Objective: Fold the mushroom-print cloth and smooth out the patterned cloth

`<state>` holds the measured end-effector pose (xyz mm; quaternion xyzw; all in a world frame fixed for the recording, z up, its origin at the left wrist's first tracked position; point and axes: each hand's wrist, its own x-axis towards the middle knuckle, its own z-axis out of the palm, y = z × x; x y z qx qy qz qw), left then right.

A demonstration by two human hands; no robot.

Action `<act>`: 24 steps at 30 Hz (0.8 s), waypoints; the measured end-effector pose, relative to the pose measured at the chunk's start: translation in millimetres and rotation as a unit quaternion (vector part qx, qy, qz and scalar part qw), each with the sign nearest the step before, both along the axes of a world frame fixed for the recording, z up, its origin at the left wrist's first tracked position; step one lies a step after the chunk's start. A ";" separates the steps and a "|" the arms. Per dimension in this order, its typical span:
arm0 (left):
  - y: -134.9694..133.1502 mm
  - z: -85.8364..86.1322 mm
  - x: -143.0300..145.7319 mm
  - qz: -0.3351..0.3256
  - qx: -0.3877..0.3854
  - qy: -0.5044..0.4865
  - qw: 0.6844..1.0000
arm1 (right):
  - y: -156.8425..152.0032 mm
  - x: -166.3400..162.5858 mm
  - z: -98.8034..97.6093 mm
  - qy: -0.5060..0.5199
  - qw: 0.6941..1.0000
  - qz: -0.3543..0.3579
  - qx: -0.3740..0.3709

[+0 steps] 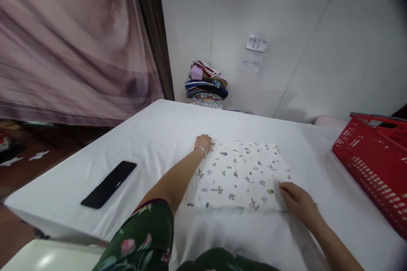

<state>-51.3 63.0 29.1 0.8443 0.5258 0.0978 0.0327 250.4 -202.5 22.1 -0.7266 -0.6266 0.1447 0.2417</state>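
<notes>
A white cloth [243, 173] printed with small plants and shapes lies spread in a flat rectangle in front of me. At its far left corner, my left hand [204, 142] is closed with curled fingers on the cloth's edge; the fingertips are partly hidden. My right hand [297, 201] pinches the right edge near the closer corner, thumb and fingers together. Both arms reach over the near side of the cloth, and a bracelet circles my left wrist.
A white-covered table [152, 135] carries a black phone-like slab [109, 184] at left and a red plastic basket [375, 165] at right. Folded fabrics [207, 82] are stacked by the wall beyond the far edge. A pinkish curtain [73, 42] hangs at left.
</notes>
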 end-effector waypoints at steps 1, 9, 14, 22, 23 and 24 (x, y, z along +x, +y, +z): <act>1.2 0.1 -0.4 -0.009 0.008 0.007 1.000 | -2.7 0.3 -1.2 0.015 1.000 -0.001 -0.003; -42.4 39.0 -15.8 -0.127 0.096 0.008 0.987 | 10.6 -15.4 8.1 0.180 0.982 -0.042 0.031; -163.3 58.3 -15.7 -0.362 0.112 0.050 0.924 | 30.2 -69.8 27.2 0.504 0.857 -0.102 -0.024; -232.7 54.4 -28.6 -0.440 -0.096 -0.079 0.889 | 10.8 -93.2 28.1 0.663 0.731 -0.158 -0.040; -220.0 55.0 -29.7 -0.391 -0.126 -0.101 0.906 | 4.1 -87.1 30.2 0.665 0.729 -0.159 -0.038; -205.8 55.7 -29.8 -0.340 -0.141 -0.118 0.922 | -3.1 -80.3 33.4 0.667 0.727 -0.159 -0.042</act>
